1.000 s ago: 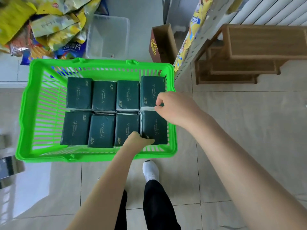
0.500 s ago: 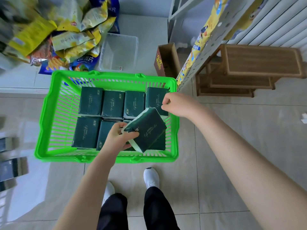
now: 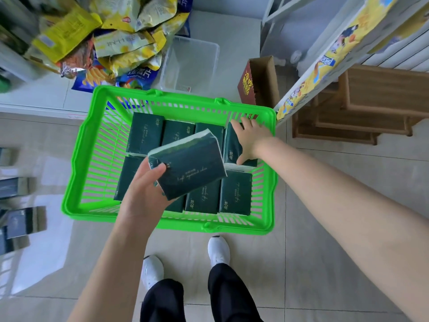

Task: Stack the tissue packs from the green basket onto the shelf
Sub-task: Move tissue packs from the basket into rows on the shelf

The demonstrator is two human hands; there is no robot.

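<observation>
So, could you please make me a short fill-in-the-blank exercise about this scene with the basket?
1. The left hand holds one tissue pack above the ____ basket.
2. The right hand lies on another pack at the basket's far ____ corner.
3. The person's shoes are ____.
Missing words: green; right; white.
</observation>
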